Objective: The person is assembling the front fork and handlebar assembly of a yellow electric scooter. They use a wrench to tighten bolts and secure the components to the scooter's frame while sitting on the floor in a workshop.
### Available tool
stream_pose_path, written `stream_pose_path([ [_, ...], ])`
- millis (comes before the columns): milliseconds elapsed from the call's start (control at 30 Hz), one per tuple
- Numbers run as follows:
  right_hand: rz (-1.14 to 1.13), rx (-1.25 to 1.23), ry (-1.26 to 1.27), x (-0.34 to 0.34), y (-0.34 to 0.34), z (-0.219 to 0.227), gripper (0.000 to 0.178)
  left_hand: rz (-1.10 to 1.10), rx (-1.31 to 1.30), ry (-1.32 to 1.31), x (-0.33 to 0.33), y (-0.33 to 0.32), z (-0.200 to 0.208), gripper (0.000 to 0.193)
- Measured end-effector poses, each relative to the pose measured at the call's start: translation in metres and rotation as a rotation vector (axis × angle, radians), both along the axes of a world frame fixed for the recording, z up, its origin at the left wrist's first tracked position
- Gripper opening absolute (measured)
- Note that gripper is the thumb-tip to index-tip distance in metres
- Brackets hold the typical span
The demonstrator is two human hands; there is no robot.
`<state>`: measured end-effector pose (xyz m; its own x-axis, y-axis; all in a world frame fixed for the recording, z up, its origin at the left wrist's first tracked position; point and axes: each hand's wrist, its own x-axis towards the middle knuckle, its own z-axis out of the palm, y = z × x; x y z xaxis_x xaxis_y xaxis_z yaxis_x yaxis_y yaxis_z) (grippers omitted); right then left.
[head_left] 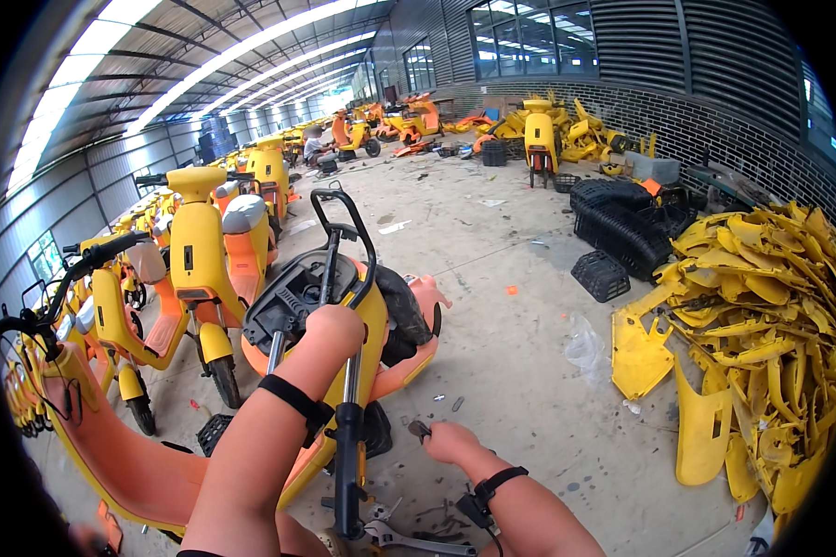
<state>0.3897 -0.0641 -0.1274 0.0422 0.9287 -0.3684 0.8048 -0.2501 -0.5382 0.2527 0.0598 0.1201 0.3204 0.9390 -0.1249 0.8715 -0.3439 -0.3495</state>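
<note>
My left hand (pixel 336 327) is closed around the upper part of a front fork (pixel 351 464), with its chrome tubes, black lower leg and dark stem showing; the fingers are mostly hidden. Behind it stands a stripped yellow and orange scooter (pixel 367 325), its dark plastic tray (pixel 283 302) exposed and a black bar loop (pixel 367 227) rising above. Lower right of the scooter, my right hand (pixel 453 442) is closed on a small dark piece (pixel 419 429) over the concrete floor; its kind cannot be made out. An adjustable wrench (pixel 418 543) is near the lower edge, below the fork.
Yellow scooters (pixel 197 246) stand in rows on the left, with an orange scooter body (pixel 125 455) close by. A tall heap of yellow panels (pixel 762 297) lies on the right, near black baskets (pixel 618 223). A person (pixel 316 147) sits farther back. Small parts litter the floor.
</note>
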Motion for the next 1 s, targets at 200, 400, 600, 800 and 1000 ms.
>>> stream_pose_path([
  [200,0.016,0.078,0.004,-0.003,0.001,-0.01,0.035,0.02,-0.041,-0.057,-0.022,-0.003,0.024,0.022],
  [400,0.046,0.076,-0.017,-0.007,0.0,-0.006,0.033,-0.031,-0.111,-0.161,-0.068,0.034,0.016,0.03],
  [600,0.067,0.033,-0.026,-0.007,0.002,-0.008,0.033,0.005,-0.165,-0.262,-0.066,0.026,0.021,0.037],
  [800,0.045,0.059,-0.01,-0.033,0.021,-0.001,0.035,0.084,-0.163,-0.407,-0.071,0.02,0.024,0.041],
  [1000,0.136,0.139,0.05,-0.041,0.014,-0.014,0.037,-0.026,-0.163,-0.378,-0.075,0.025,0.018,0.037],
])
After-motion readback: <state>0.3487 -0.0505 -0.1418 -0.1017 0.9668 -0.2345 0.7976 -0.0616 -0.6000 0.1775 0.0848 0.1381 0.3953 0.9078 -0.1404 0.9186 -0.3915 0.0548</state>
